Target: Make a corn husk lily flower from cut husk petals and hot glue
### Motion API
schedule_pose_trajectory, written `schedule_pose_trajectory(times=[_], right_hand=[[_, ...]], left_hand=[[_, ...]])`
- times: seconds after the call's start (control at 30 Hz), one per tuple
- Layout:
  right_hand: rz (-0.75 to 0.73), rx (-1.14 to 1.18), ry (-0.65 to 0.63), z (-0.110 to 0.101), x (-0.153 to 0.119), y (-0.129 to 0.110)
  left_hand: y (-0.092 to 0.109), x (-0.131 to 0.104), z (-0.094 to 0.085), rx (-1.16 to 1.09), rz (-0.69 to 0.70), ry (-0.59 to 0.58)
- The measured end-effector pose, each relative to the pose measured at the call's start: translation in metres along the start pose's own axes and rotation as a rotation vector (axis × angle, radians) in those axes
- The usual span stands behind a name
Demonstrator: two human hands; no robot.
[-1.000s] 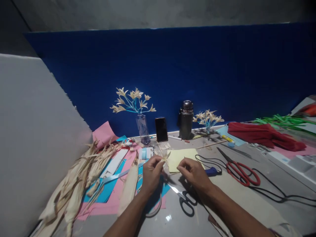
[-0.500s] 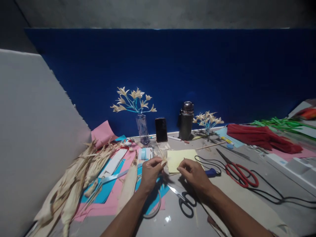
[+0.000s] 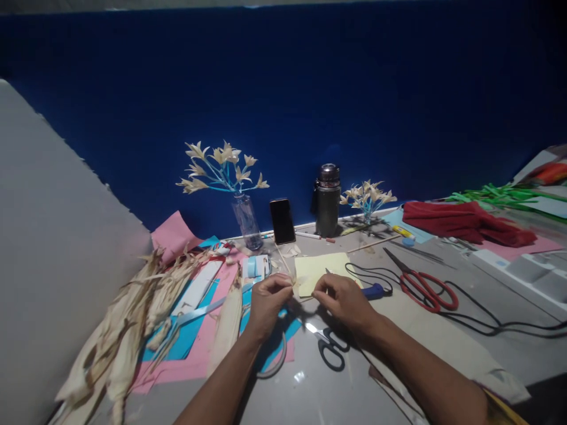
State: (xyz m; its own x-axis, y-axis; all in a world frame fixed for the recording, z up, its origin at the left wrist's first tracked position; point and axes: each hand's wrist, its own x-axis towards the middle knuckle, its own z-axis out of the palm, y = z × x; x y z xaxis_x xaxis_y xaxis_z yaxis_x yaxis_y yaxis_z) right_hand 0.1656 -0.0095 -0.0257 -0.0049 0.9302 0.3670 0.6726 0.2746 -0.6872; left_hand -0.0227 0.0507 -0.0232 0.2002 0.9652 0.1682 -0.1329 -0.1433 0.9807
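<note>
My left hand (image 3: 271, 301) is closed in a pinch, a small pale piece of corn husk showing at its fingertips. A thin pale stick (image 3: 282, 261) runs up and away from those fingertips; whether it is held or lies behind them I cannot tell. Just to the right, my right hand (image 3: 343, 301) is also pinched, and anything between its fingers is too small to make out. Behind the hands lies a yellow paper pad (image 3: 316, 268). Black-handled scissors (image 3: 332, 351) rest on the table below my right hand, and a grey ring-shaped band (image 3: 279, 360) is near my left wrist.
Dried corn husks (image 3: 119, 336) cover pink and blue paper at left. A vase (image 3: 247, 221) with husk flowers, a phone (image 3: 282, 221), a flask (image 3: 328, 206) and smaller husk flowers (image 3: 367, 198) line the back. Red-handled scissors (image 3: 429, 290), a blue-handled corded tool (image 3: 374, 291) and red cloth (image 3: 465, 221) are at right.
The view has shifted and tilted slightly, so the table items appear higher. My right hand has come a little nearer to my left hand. Both stay pinched.
</note>
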Motion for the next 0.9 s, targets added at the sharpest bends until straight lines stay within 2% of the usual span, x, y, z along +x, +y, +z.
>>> schedule_pose_trajectory(times=[0.2,0.4,0.7,0.9], right_hand=[[0.005,0.02,-0.017,0.002,-0.001,-0.002],[0.015,0.031,-0.007,0.003,0.0,-0.001],[0.007,0.014,-0.045,0.003,-0.001,-0.001],[0.007,-0.009,-0.039,0.002,-0.001,-0.001]], left_hand=[[-0.002,-0.002,0.0,0.049,-0.076,0.004],[-0.008,-0.008,0.004,0.116,-0.11,-0.115],[-0.004,-0.012,0.008,0.364,0.125,-0.072],[-0.006,-0.013,0.005,0.443,0.249,-0.099]])
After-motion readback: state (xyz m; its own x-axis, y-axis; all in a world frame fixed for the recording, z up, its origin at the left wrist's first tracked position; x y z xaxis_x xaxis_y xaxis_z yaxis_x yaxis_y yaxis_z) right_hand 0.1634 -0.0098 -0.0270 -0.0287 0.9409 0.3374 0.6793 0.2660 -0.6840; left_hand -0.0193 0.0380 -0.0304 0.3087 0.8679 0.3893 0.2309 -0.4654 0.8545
